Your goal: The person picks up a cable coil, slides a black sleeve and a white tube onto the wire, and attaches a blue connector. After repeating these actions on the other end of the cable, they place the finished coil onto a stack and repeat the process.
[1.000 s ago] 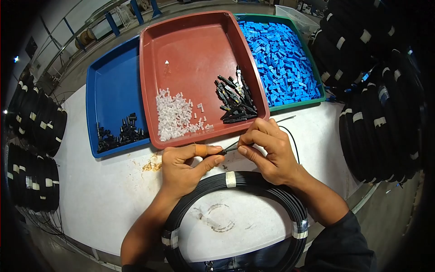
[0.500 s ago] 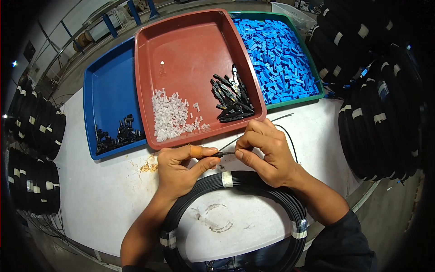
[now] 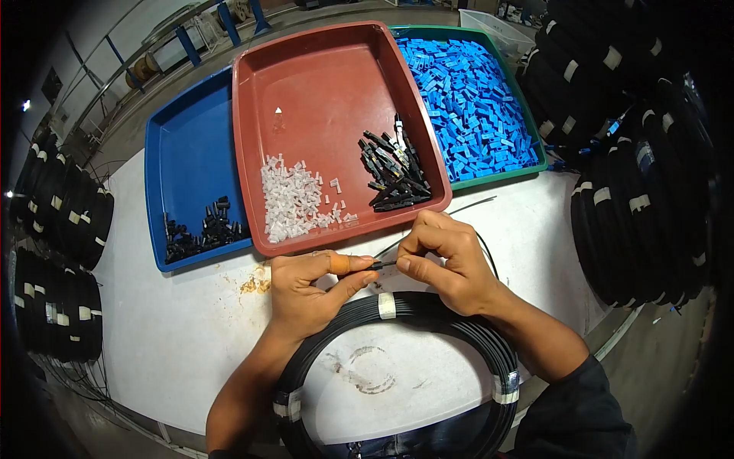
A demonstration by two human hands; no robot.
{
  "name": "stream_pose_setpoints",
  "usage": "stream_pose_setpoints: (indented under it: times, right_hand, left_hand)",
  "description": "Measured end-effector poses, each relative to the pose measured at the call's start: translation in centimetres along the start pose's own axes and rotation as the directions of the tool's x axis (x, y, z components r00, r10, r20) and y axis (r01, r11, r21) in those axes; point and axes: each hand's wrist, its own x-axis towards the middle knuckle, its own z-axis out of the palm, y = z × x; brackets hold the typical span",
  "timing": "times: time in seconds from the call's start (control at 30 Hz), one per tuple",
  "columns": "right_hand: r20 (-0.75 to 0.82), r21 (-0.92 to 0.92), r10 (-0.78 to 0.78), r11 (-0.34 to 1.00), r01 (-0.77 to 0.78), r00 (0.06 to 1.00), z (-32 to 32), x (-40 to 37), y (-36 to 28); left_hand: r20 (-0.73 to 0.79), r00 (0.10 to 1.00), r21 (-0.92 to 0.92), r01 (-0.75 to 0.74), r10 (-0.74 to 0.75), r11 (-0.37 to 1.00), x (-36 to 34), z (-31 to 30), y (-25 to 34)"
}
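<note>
Between thumb and index finger, my left hand (image 3: 310,294) pinches a small black connector piece (image 3: 376,265). My right hand (image 3: 447,264) grips the thin black cable (image 3: 390,263) just to the right of that piece, fingers closed. The two hands are close together, just in front of the red tray (image 3: 329,84). A loop of the cable curves out behind my right hand. Below both hands lies a large coil of black cable (image 3: 336,317), bound with white and silvery tape. How the cable meets the small piece is partly hidden by my fingertips.
White small parts (image 3: 290,199) and black connectors (image 3: 394,172) lie in the red tray. The blue tray (image 3: 191,138) at left holds black caps (image 3: 206,233); the green tray (image 3: 497,177) holds many blue clips (image 3: 474,107). Cable coils (image 3: 642,206) are stacked on both sides.
The view has shifted slightly, so the trays appear a little lower and to the right. Both hands keep their pinch, with the fingertips slightly lower in view.
</note>
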Motion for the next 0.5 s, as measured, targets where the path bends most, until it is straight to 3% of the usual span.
stream_pose_setpoints:
  times: [0.03, 0.1, 0.2, 0.37, 0.43, 0.5]
  right_hand:
    - [0.001, 0.001, -0.001, 1.000, 0.001, 1.000, 0.1, 0.0, 0.1]
    - [-0.007, -0.193, -0.219, 0.958, 0.214, 0.976, 0.4, 0.0, 0.2]
    - [-0.028, -0.270, -0.326, 0.913, 0.307, 0.945, 0.6, 0.1, 0.2]
    - [-0.100, -0.303, -0.352, 0.902, 0.309, 0.931, 0.6, 0.0, 0.2]
    - [-0.166, -0.302, -0.341, 0.911, 0.281, 0.925, 0.6, 0.0, 0.4]
    - [-0.151, -0.314, -0.360, 0.901, 0.301, 0.921, 0.5, 0.1, 0.7]
  left_hand:
    - [0.007, 1.000, 0.023, -0.018, 0.018, 1.000, 0.0, 0.0, 0.0]
    - [0.033, 0.995, 0.062, -0.091, 0.089, 0.994, 0.3, 0.0, 0.1]
    - [0.069, 0.980, 0.124, -0.192, 0.185, 0.973, 0.6, 0.0, 0.2]
    - [0.063, 0.962, 0.173, -0.272, 0.265, 0.946, 0.7, 0.2, 0.7]
    - [-0.037, 0.992, 0.145, -0.118, 0.124, 0.982, 0.5, 0.3, 1.6]
    - [-0.040, 0.983, 0.186, -0.169, 0.180, 0.968, 0.5, 0.0, 0.6]
